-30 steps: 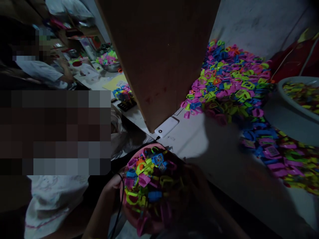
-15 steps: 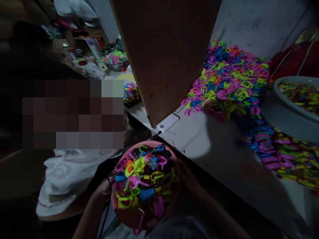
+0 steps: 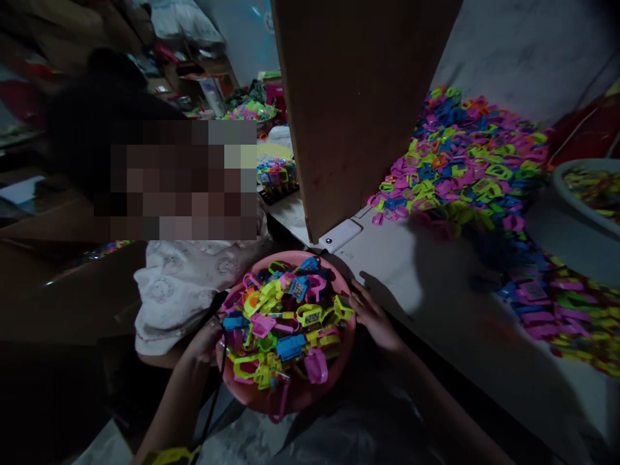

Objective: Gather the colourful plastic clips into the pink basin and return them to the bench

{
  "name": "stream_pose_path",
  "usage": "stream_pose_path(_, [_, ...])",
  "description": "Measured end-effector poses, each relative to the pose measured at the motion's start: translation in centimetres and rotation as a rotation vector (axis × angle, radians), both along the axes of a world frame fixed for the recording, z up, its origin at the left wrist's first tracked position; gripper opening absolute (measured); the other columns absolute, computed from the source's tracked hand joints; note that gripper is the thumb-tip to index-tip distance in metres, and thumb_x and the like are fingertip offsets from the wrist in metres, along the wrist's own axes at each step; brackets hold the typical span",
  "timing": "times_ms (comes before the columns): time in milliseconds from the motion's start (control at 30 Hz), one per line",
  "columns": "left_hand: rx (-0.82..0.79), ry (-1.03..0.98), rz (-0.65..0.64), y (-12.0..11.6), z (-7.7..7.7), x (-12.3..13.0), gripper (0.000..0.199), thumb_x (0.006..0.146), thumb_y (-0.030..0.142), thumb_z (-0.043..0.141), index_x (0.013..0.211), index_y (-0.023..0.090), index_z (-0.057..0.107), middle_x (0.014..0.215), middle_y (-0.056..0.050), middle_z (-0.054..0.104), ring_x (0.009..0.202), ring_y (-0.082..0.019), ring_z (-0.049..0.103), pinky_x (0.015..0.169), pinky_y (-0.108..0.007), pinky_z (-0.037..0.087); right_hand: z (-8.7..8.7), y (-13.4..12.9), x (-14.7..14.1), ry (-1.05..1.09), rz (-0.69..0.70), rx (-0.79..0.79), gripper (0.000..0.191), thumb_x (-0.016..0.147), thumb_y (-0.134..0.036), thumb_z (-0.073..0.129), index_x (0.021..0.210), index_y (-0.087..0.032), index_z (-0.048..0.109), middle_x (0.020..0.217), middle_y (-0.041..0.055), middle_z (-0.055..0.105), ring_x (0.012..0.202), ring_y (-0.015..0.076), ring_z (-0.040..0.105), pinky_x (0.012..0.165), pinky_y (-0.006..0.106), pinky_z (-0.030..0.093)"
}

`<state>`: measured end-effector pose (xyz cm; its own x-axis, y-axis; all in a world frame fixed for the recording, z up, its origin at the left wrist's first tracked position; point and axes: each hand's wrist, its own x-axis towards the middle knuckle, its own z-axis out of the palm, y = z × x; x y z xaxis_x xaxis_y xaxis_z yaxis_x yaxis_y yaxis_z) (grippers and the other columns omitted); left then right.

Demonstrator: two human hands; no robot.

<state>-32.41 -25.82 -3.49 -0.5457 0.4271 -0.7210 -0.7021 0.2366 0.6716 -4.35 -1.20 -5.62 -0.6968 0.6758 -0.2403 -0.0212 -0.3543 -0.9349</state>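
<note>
A round pink basin [image 3: 346, 349] full of colourful plastic toy watches [image 3: 290, 347] rests over my lap, below the table edge. My left hand [image 3: 207, 341] grips its left rim, with a black cord hanging over that side. On the right, my right hand [image 3: 372, 316] lies against the rim, its fingers pointing up and partly spread. Neither hand touches the toys in the basin. Near the bottom left, a yellow-green band [image 3: 172, 456] is at my left forearm.
A white power bank [image 3: 340, 236] lies beside an upright brown board [image 3: 358, 116] on the white table [image 3: 387, 271]. Plastic pieces [image 3: 465, 161] are heaped behind, near a grey tub [image 3: 571, 226]. A person in dark clothing [image 3: 116, 110] is at left.
The view has shifted, so the table, board and person appear further right. The basin appears slightly higher, and my right hand shows more clearly at its rim.
</note>
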Motion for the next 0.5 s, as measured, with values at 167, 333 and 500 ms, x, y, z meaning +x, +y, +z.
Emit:
stream_pose_path(167, [0.056, 0.005, 0.062, 0.5, 0.7, -0.2, 0.038, 0.052, 0.004, 0.062, 0.089, 0.013, 0.065, 0.068, -0.006, 0.073, 0.063, -0.028, 0.071, 0.067, -0.040, 0.061, 1.8, 1.9, -1.7, 0.123, -0.039, -0.033, 0.058, 0.082, -0.051, 0.062, 0.133, -0.030, 0.046, 0.140, 0.0057, 0.051, 0.128, 0.0252, 0.049, 0.104, 0.046, 0.044])
stream_pose_path(333, [0.050, 0.023, 0.182, 1.3, 1.1, 0.4, 0.035, 0.050, 0.000, 0.054, 0.082, 0.013, 0.061, 0.059, -0.003, 0.069, 0.047, -0.021, 0.066, 0.053, -0.032, 0.060, 1.5, 2.6, -3.6, 0.273, -0.084, -0.124, 0.050, 0.080, -0.050, 0.063, 0.124, -0.027, 0.053, 0.126, 0.0049, 0.062, 0.118, 0.0235, 0.057, 0.103, 0.044, 0.044])
stream_pose_path(500, [0.072, 0.154, 0.243, 0.5, 0.7, 0.1, 0.035, 0.044, -0.006, 0.057, 0.073, 0.014, 0.058, 0.055, -0.001, 0.067, 0.045, -0.021, 0.063, 0.045, -0.028, 0.055, 2.0, 2.3, -5.4, 0.413, -0.075, -0.249, 0.034, 0.080, -0.047, 0.061, 0.109, -0.029, 0.062, 0.114, -0.0012, 0.068, 0.112, 0.0191, 0.060, 0.102, 0.037, 0.044])
